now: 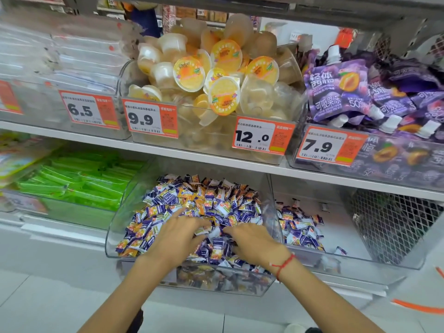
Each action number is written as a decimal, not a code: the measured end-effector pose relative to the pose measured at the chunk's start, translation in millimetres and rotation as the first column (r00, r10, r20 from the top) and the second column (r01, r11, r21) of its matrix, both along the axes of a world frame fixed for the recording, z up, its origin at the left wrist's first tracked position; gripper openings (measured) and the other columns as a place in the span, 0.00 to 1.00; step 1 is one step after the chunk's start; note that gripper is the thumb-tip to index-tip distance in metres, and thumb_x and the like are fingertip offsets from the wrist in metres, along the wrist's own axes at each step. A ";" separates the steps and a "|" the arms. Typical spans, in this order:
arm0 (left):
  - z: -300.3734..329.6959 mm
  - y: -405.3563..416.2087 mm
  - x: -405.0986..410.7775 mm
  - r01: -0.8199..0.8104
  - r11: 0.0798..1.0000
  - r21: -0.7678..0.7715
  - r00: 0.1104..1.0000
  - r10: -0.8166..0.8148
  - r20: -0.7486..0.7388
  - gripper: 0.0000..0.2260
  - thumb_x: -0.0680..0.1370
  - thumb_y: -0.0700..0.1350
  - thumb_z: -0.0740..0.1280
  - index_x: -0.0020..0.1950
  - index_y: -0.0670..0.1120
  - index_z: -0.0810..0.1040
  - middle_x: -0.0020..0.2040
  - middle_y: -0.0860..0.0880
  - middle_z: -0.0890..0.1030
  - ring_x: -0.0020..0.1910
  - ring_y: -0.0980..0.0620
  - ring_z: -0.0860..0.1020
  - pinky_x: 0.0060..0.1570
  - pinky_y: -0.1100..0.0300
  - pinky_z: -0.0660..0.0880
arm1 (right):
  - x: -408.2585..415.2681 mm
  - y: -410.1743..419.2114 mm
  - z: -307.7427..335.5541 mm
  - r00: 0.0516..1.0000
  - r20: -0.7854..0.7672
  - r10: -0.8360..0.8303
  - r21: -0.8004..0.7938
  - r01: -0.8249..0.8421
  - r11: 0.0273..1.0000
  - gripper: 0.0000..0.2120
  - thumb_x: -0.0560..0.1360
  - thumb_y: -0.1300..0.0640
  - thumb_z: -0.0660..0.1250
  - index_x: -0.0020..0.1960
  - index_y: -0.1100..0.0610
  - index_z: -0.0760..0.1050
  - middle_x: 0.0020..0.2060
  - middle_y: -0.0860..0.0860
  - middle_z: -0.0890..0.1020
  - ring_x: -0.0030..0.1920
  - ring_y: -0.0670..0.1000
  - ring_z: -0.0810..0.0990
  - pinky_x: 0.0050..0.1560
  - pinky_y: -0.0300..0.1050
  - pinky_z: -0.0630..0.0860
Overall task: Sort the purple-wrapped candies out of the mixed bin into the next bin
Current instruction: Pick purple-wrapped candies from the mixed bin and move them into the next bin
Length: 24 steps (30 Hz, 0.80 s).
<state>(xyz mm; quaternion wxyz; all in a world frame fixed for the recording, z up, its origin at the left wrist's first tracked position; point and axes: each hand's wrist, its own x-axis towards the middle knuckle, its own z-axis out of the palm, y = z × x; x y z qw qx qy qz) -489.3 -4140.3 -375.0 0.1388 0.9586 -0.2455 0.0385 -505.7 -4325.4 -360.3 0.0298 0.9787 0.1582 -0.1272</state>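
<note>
A: Where are the purple candies (217, 243)?

B: Mixed with orange candies (210, 195) in the mixed bin (113, 236), a clear tub on the lower shelf, heaped nearly to its rim. A smaller heap of purple ones (299, 228) lies in the next bin (360, 261), just right of it, against the shared wall.

A: And the hands?

B: Both are in the mixed bin, palms down on the heap. The left hand (176, 236) has its fingers spread and fairly straight, tips resting on the wrappers. The right hand (252, 240) lies just beside it, fingers bent a little and dug into the candies; whether it has hold of 1 cannot be told, as the fingertips are buried. A red string (283, 263) circles the right wrist.

A: What surrounds the bins?

B: Left of the mixed bin sits a tub of green packs (79, 186). Right of the next bin is a wire basket (394, 227). On the upper shelf, above the candies, a tub holds jelly cups (216, 68) with yellow lids, tagged 9.9 and 12.0. Right of that, purple pouches (341, 87) with white spouts, tagged 7.9. At far left, blurred clear packets (60, 51), tagged 6.5.
</note>
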 end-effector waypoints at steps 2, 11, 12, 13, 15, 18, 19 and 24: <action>2.4 6.7 -2.1 -0.053 0.999 0.006 0.999 0.053 -0.006 0.19 0.80 0.49 0.63 0.71 0.55 0.69 0.58 0.52 0.82 0.63 0.52 0.74 0.70 0.56 0.61 | 6.3 0.0 -1.4 0.999 0.051 -0.003 0.051 0.001 0.999 0.22 0.78 0.63 0.62 0.71 0.54 0.67 0.56 0.57 0.79 0.57 0.59 0.77 0.50 0.50 0.74; 4.0 11.6 -14.9 -0.093 0.995 0.048 0.995 0.090 0.054 0.12 0.80 0.51 0.63 0.63 0.56 0.76 0.59 0.57 0.79 0.55 0.56 0.78 0.62 0.57 0.66 | -33.5 -36.3 34.9 0.968 -0.191 -0.163 0.769 0.251 0.588 0.12 0.78 0.49 0.63 0.61 0.50 0.73 0.50 0.44 0.81 0.42 0.36 0.78 0.45 0.30 0.73; 4.7 9.1 -15.5 -0.093 0.995 0.033 0.994 0.091 0.057 0.12 0.80 0.50 0.63 0.63 0.56 0.76 0.58 0.57 0.80 0.54 0.57 0.78 0.62 0.57 0.66 | -40.1 -42.5 37.0 0.958 -0.234 -0.164 0.822 0.285 0.493 0.11 0.78 0.49 0.63 0.59 0.49 0.74 0.47 0.46 0.82 0.40 0.39 0.79 0.43 0.35 0.76; 6.2 5.2 -16.7 -0.091 0.996 -0.009 0.994 0.091 0.062 0.12 0.80 0.50 0.63 0.63 0.56 0.77 0.57 0.57 0.81 0.53 0.57 0.79 0.61 0.57 0.68 | -46.0 -49.8 38.8 0.947 -0.267 -0.178 0.857 0.318 0.407 0.10 0.78 0.50 0.63 0.58 0.49 0.74 0.47 0.48 0.82 0.42 0.43 0.81 0.45 0.40 0.77; 10.9 -6.0 -21.1 -0.099 0.986 -0.137 0.993 0.107 0.052 0.12 0.80 0.50 0.63 0.63 0.56 0.77 0.54 0.57 0.82 0.48 0.58 0.80 0.53 0.60 0.73 | -55.8 -65.3 41.8 0.925 -0.321 -0.204 0.899 0.366 0.242 0.10 0.78 0.51 0.63 0.58 0.49 0.75 0.50 0.51 0.83 0.47 0.49 0.82 0.47 0.42 0.78; 17.5 -28.6 -28.4 -0.119 0.943 -0.311 0.993 0.118 -0.021 0.12 0.79 0.53 0.63 0.62 0.57 0.77 0.49 0.59 0.82 0.43 0.62 0.78 0.41 0.63 0.75 | -60.9 -93.0 41.2 0.903 -0.339 -0.265 0.922 0.375 0.099 0.09 0.78 0.53 0.63 0.58 0.50 0.75 0.47 0.51 0.83 0.44 0.47 0.81 0.41 0.39 0.76; 18.2 -37.6 -29.5 -0.113 0.930 -0.351 0.994 0.106 -0.038 0.12 0.79 0.53 0.63 0.61 0.58 0.78 0.48 0.60 0.82 0.44 0.64 0.77 0.41 0.64 0.75 | -59.6 -104.3 39.8 0.897 -0.307 -0.317 0.929 0.355 0.105 0.09 0.78 0.54 0.64 0.58 0.50 0.74 0.46 0.51 0.83 0.43 0.46 0.80 0.40 0.38 0.75; 29.5 -93.7 -23.5 -0.024 0.916 -0.401 0.999 0.012 -0.033 0.12 0.79 0.54 0.62 0.62 0.61 0.76 0.50 0.62 0.81 0.32 0.69 0.71 0.33 0.70 0.69 | -28.8 -153.8 17.2 0.850 0.085 -0.520 0.843 0.217 0.492 0.12 0.76 0.60 0.68 0.57 0.51 0.72 0.49 0.48 0.79 0.43 0.38 0.76 0.43 0.35 0.69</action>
